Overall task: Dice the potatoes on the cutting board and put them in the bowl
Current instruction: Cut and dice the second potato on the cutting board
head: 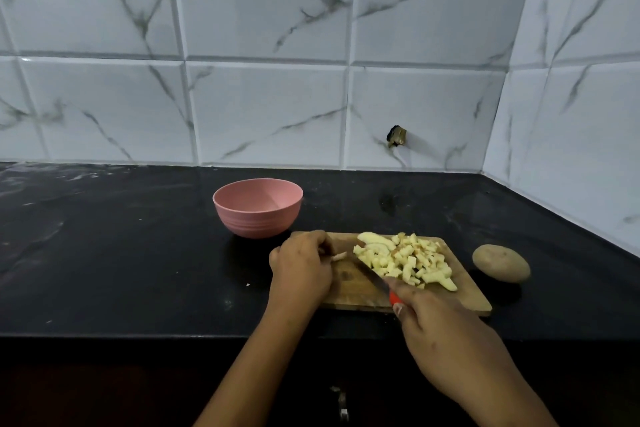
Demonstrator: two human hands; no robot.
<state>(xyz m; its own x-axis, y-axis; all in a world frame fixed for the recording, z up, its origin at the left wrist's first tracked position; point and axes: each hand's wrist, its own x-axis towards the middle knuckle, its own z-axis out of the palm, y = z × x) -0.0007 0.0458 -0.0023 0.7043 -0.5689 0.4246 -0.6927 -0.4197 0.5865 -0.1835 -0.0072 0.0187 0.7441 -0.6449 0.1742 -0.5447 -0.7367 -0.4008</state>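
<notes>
We note cutting board (349,288) on table (138,253); diced potatoes (405,260) on its right half; bowl (256,218) behind left corner; whole potato (501,263) beside right edge.

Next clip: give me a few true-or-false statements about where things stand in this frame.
The round pink plastic bowl holds diced potato. False: its visible inside is bare; the pale diced potato pieces lie on the rectangular wooden cutting board.
A whole brown unpeeled potato lies on the black stone countertop, right of the board. True.
The right grip holds the red-handled knife. True.
The left grip holds the bowl. False: it rests on the board, apart from the bowl.
</notes>
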